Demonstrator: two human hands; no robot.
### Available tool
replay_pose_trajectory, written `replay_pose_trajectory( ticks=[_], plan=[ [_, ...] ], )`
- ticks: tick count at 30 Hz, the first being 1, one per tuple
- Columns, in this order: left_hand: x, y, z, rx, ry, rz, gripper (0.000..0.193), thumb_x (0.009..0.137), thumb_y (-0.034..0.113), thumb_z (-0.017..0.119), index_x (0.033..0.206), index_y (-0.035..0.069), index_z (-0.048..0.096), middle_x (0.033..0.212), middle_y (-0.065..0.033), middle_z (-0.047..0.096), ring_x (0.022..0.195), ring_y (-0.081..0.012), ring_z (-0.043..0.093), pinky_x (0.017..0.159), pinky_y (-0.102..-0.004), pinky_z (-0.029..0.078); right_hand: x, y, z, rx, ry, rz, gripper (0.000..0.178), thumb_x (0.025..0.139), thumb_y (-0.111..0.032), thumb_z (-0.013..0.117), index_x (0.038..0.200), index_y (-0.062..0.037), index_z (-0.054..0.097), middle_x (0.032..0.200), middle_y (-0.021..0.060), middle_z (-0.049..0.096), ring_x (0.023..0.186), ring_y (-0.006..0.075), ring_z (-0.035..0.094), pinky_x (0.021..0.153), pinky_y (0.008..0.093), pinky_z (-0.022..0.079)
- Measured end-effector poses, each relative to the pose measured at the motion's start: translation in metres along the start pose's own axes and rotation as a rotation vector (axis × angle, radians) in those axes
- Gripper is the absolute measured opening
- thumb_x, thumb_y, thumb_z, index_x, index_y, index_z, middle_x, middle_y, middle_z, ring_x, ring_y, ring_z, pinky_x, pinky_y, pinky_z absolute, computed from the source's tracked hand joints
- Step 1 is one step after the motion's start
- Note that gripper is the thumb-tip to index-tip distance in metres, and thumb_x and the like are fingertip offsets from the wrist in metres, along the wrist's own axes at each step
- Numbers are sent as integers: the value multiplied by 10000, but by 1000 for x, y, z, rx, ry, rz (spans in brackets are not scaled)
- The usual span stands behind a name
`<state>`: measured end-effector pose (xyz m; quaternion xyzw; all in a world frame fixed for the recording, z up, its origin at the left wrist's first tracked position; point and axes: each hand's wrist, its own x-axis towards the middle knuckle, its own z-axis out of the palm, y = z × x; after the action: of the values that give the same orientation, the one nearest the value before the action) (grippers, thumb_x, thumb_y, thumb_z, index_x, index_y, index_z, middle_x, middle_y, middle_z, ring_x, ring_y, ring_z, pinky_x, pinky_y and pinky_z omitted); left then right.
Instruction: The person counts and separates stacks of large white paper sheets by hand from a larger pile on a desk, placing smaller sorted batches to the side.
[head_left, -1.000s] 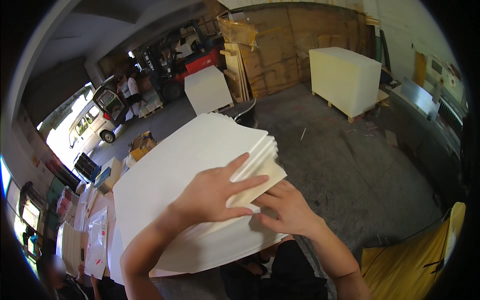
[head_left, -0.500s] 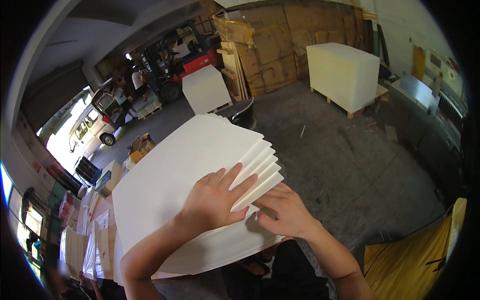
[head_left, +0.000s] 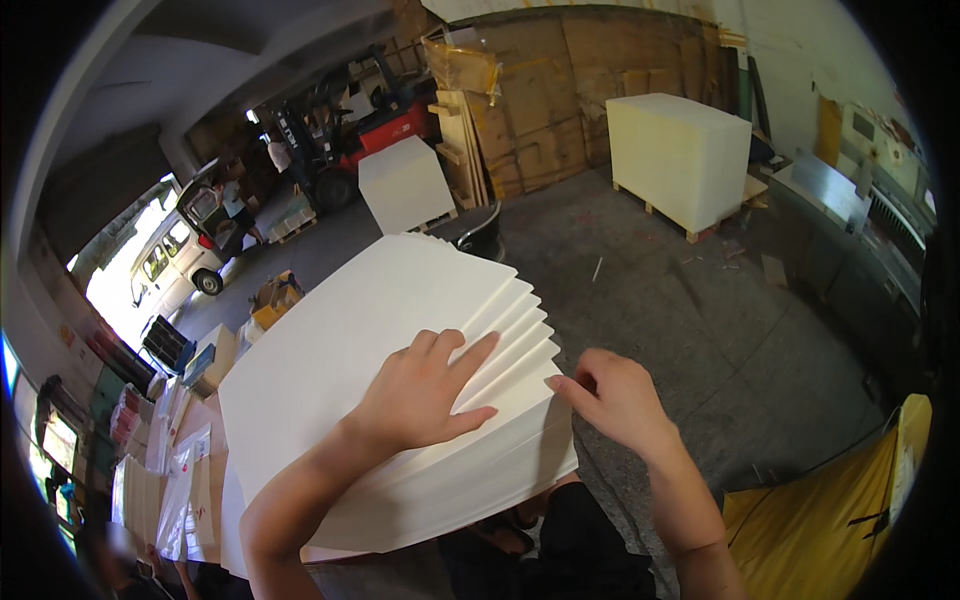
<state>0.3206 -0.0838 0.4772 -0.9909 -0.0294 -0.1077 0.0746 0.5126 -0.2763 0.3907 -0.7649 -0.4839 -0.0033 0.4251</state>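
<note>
A tall stack of large white paper sheets [head_left: 340,330] lies in front of me, its right edge fanned into several stepped layers. My left hand [head_left: 425,390] rests on the top sheets with fingers spread, thumb and forefinger lying across the stepped edges. At the stack's near right corner is my right hand [head_left: 620,400], fingers loosely curled and thumb apart from them. Its thumb tip touches or almost touches the corner; no sheet shows in its grasp.
White block-like stacks [head_left: 680,165] stand on pallets farther off, one near a red forklift [head_left: 390,130]. Plastic-wrapped packs [head_left: 185,490] lie at the left. A yellow cover [head_left: 820,520] is at the lower right, a van [head_left: 180,255] in the doorway. People are at the left.
My right hand has come out from under the lifted sheets and moved right to the corner. Those sheets now lie lower on the stack. My left hand stays on top.
</note>
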Motion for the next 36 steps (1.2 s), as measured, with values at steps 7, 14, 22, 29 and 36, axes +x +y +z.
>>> replay_pose_trajectory(
  ticks=[7,14,22,29,36],
  plan=[
    [-1,-5,-15,-96,-35,72,633,1036,287,612,1640,281,423,1553,-268,488,933,-405,697,854,-474,587,26,-40,6,-46,64,-230,349,998,-286,680,787,-36,559,708,124,630,648,320,672,597,425,529],
    [-2,-13,-17,-153,-73,70,432,1019,278,628,1448,331,626,1624,-260,420,925,-403,745,850,-474,606,40,-27,27,924,-57,212,409,1009,-235,705,700,-113,468,659,-31,551,598,86,579,512,275,429],
    [-4,-11,-25,-165,-109,-18,595,864,597,784,1382,326,676,1608,-243,448,1085,-423,718,948,-464,585,43,-29,29,1191,-111,402,408,1007,-265,698,661,-148,517,598,-48,499,525,82,533,499,254,367],
    [-3,-5,-25,-170,-92,-11,771,794,666,815,1477,362,624,1603,-257,449,1185,-436,680,987,-466,565,44,-28,27,1224,-113,407,395,1015,-255,698,677,-149,523,600,-48,503,514,93,539,487,250,373],
    [-2,-10,-29,-199,-137,2,766,814,656,802,1498,372,607,1612,-248,448,1246,-429,653,1024,-453,548,46,-26,21,1100,-173,361,401,1029,-302,687,693,-142,536,609,-43,497,543,93,548,508,255,404]
  ],
)
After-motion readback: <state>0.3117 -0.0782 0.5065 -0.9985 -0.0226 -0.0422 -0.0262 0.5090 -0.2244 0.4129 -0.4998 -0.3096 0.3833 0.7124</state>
